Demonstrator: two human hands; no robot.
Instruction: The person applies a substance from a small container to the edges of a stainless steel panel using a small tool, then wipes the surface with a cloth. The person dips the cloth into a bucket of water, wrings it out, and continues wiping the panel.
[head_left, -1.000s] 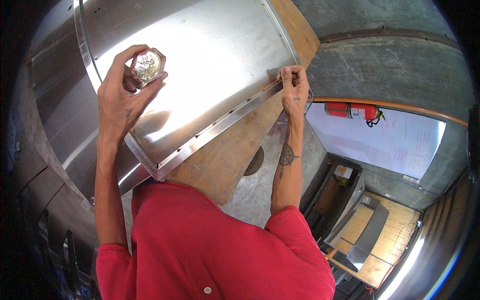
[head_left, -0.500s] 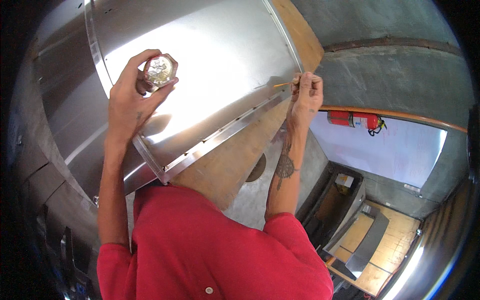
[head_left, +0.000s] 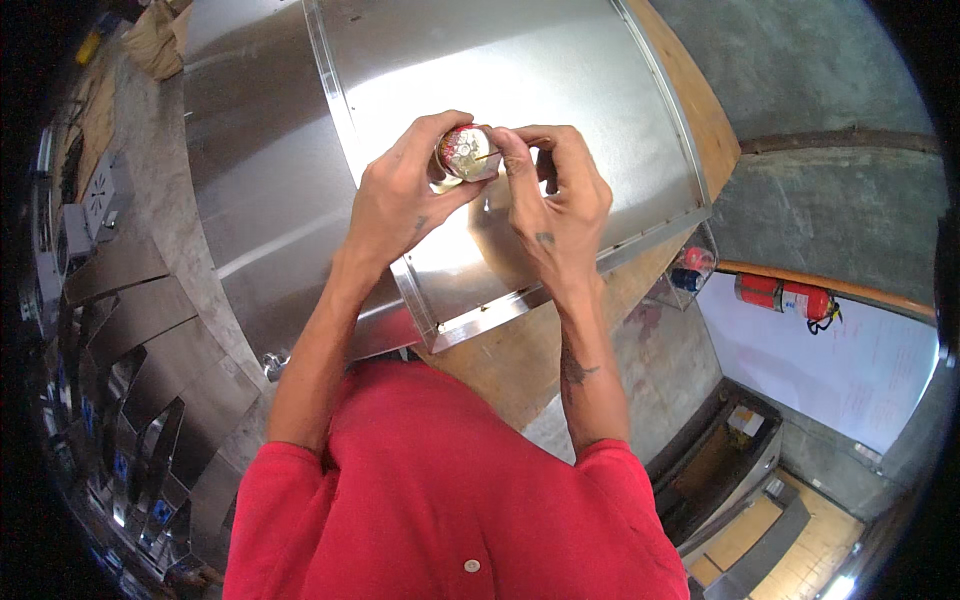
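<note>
My left hand (head_left: 398,195) grips a small round red-and-silver container (head_left: 466,150) that looks like a cut-down drink can. Its open top faces up, and shiny, pale stuff shows inside. Between thumb and fingers, my right hand (head_left: 560,205) pinches a thin stick (head_left: 487,156); its tip is over or in the container's mouth. Both hands are above a large shiny sheet-metal panel (head_left: 620,120) with a raised metal edge (head_left: 490,322). Small dark spots run along that edge.
The panel rests on a wooden board (head_left: 500,380). Right of it are a grey wall (head_left: 830,200), a red fire extinguisher (head_left: 785,298), a whiteboard (head_left: 870,370) and a dark trough-like box (head_left: 715,460). Bent metal pieces (head_left: 150,440) stand at the left.
My right hand has come left from the panel's right corner, bringing the stick to the container in my left hand. The view has shifted, showing more of the floor at the left.
</note>
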